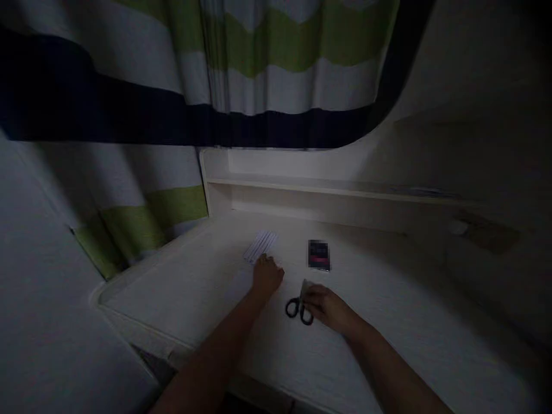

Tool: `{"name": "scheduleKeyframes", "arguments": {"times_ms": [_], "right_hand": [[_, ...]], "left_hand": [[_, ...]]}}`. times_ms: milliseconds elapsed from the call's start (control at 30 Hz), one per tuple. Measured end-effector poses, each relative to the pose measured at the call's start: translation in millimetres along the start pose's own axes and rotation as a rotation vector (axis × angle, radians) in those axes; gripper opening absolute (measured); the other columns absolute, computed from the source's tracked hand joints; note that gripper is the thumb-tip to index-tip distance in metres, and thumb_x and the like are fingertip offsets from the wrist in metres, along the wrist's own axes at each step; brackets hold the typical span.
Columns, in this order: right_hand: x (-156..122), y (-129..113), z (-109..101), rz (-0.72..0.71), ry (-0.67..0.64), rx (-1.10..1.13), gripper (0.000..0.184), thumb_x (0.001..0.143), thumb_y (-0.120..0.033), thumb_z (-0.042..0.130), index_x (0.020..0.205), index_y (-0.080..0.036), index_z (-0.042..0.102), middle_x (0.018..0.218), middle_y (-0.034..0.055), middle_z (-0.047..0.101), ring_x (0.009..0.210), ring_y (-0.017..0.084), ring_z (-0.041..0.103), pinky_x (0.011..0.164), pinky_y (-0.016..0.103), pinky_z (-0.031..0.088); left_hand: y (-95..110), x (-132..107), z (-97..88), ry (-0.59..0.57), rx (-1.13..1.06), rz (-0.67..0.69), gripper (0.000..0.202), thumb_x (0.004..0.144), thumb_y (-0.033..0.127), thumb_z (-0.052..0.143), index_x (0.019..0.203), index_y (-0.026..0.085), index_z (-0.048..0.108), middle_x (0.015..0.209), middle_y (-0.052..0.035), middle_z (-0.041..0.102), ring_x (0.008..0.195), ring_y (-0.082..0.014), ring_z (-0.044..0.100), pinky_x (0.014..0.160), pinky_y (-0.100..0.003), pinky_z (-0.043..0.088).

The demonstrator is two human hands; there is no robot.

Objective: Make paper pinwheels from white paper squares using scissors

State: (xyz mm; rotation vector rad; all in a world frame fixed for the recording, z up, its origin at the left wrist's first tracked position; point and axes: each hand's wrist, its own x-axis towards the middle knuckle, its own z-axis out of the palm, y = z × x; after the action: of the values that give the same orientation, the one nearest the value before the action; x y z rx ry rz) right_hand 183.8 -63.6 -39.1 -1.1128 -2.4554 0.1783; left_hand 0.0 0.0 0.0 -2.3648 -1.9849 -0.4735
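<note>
A pair of scissors [306,315] with black loop handles is at the middle of the white desk, handles toward me and blades pointing away. The fingers of my right hand [326,307] are closed around the blade part from the right, hiding some of it. My left hand [268,275] rests on the desk to the left, its fingers curled. Just beyond its knuckles lies a set of pale strips with dark lines [261,244], perhaps paper. Whatever is under the left fingers is hidden. A dark, blurred-out flat item [319,255] lies beyond the scissors.
The white desk [172,287] has a raised rim on the left. A long shelf [302,185] runs along its back, with something flat and hard to see at the right end. Striped curtains [276,75] hang behind and to the left. The room is dim.
</note>
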Motion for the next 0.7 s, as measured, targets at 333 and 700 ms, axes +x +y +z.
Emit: {"name": "scheduleKeyframes", "arguments": {"times_ms": [333,700], "right_hand": [[-7.0,9.4,2.2,0.105,0.061,0.050,0.034,0.085,-0.035,0.039,0.086,-0.017,0.067,0.086,0.0096,0.064,0.085,0.019,0.057,0.078,0.031,0.044],[-9.2,8.6,-2.3,0.153,0.067,0.065,0.034,0.085,-0.036,0.038,0.082,-0.017,0.066,0.079,0.0084,0.063,0.076,0.018,0.058,0.071,0.030,0.044]], "left_hand": [[-43.2,-55.8,16.4,-0.175,0.171,-0.185,0.065,0.081,0.048,0.031,0.126,0.001,0.036,0.135,-0.0246,0.029,0.125,-0.0345,0.027,0.095,-0.051,0.026],[-43.1,-57.0,29.3,-0.112,0.286,-0.156,0.050,0.086,0.032,0.027,0.122,0.002,0.043,0.129,-0.0245,0.039,0.120,-0.0351,0.034,0.089,-0.056,0.031]]}}
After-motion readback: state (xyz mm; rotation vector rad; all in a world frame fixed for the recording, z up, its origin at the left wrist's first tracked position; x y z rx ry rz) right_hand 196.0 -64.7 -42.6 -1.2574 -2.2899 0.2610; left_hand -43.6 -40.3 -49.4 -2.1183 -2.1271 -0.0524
